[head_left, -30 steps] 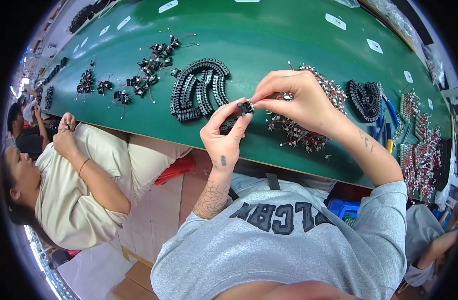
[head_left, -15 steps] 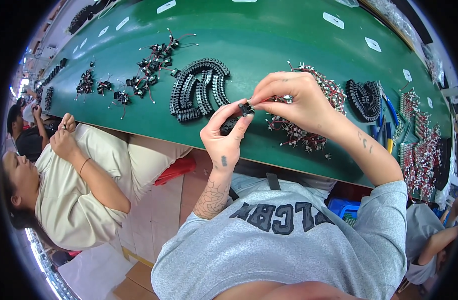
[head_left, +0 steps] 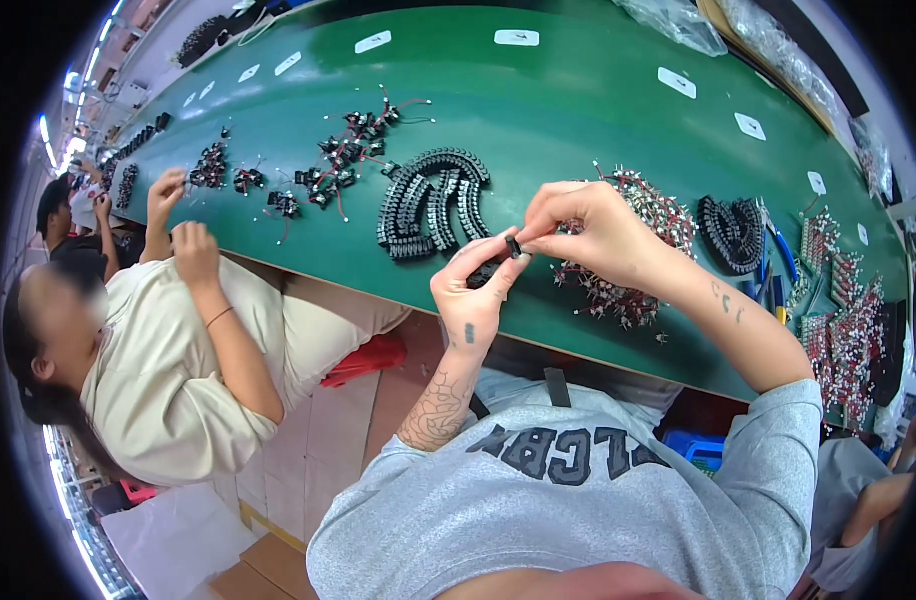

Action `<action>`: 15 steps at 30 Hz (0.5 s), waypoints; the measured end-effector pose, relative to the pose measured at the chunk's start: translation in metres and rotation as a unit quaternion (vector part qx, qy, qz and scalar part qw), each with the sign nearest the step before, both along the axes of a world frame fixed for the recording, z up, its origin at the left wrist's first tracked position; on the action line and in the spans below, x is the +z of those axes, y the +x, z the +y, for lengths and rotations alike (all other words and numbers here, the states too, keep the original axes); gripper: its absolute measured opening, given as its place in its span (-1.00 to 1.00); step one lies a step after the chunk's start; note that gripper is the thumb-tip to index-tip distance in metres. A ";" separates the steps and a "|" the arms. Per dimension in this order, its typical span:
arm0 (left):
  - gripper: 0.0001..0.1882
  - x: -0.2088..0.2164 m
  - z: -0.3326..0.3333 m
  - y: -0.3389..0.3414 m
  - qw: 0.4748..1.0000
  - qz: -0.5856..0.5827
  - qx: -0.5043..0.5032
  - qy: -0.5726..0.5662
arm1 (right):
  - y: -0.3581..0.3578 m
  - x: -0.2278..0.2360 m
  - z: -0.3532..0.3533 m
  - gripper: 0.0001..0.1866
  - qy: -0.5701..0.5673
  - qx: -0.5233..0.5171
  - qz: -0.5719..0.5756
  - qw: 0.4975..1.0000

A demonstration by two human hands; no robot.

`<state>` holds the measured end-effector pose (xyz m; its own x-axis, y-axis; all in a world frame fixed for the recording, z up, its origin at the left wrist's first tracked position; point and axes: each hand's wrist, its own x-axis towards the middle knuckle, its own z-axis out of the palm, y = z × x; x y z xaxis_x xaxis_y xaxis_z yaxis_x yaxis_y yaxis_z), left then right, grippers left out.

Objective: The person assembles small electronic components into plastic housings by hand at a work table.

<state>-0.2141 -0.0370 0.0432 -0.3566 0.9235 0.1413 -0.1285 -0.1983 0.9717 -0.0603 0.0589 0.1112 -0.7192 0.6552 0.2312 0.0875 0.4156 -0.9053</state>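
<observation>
My left hand (head_left: 468, 300) pinches a small black plastic housing (head_left: 513, 246) between thumb and fingers, just above the table's near edge. From the right, my right hand (head_left: 598, 235) meets it, thumb and fingertips pressed together against the housing's side. Whatever lies inside that right pinch is too small and covered to make out. Behind my left hand, curved rows of similar black housings (head_left: 410, 205) lie on the green table (head_left: 558, 110), partly hidden by the fingers. Under and beyond my right hand spreads a heap of small parts with red wires and white ends (head_left: 668, 215).
More black housings (head_left: 730, 235) sit in a fan to the right, beside blue-handled pliers (head_left: 784, 250). Red-wired parts (head_left: 848, 330) pile up at the far right. Black wired assemblies (head_left: 343, 155) lie left of the rows. A co-worker (head_left: 178, 350) sits close on my left.
My view has shifted, so the table contents appear farther right and lower. My hands stay together at the housing, which has turned slightly. The co-worker's hands have parted, one reaching toward the table.
</observation>
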 end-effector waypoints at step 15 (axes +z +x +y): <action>-0.59 0.040 -0.111 0.034 0.967 -0.249 -0.025 0.049 | -0.034 0.070 -0.005 -0.73 -0.016 -0.041 0.021 0.999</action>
<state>-0.1802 -0.1479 0.0833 -0.3578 0.9324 0.0512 -0.5870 -0.2672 0.7642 -0.0945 0.0537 0.1813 -0.6526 0.7192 0.2384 0.0817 0.3797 -0.9215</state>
